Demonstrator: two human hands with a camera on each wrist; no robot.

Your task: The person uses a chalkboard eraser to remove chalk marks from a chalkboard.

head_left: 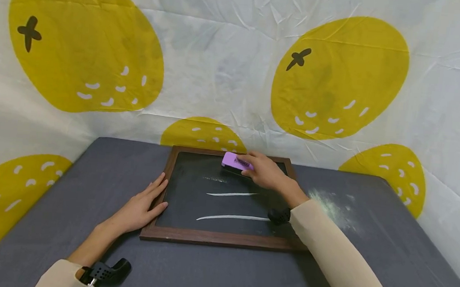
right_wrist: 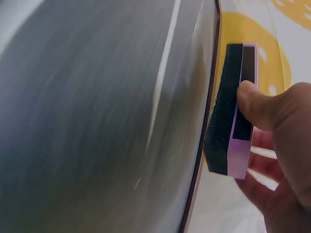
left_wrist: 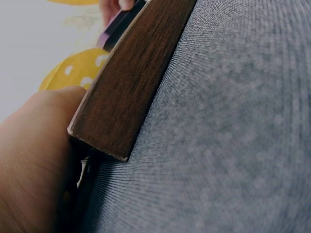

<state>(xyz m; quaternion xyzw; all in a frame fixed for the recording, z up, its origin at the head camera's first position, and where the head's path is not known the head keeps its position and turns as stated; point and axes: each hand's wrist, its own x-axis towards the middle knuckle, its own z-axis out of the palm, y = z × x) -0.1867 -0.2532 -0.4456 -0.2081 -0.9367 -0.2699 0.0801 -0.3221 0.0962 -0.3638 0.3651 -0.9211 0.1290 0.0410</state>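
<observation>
A chalkboard (head_left: 187, 171) in a brown wooden frame (head_left: 222, 239) lies on the table. Two white chalk lines (head_left: 230, 216) run across its surface, and a faint broken streak (head_left: 216, 179) shows higher up. My right hand (head_left: 266, 171) grips a purple chalkboard eraser (head_left: 232, 160) with a dark felt side. In the right wrist view the thumb presses one side of the eraser (right_wrist: 235, 111), fingers round the other, its felt turned toward the board. With fingers extended, my left hand (head_left: 140, 206) rests along the frame's left side; its thumb base is beside the frame corner (left_wrist: 112, 111) in the left wrist view.
Pale chalk dust (head_left: 332, 208) is smeared on the dark grey tablecloth (head_left: 211, 272), right of the board. Behind the table hangs a white curtain (head_left: 219, 70) with large yellow fruit shapes. A black wrist device (head_left: 108, 270) sits at the left wrist.
</observation>
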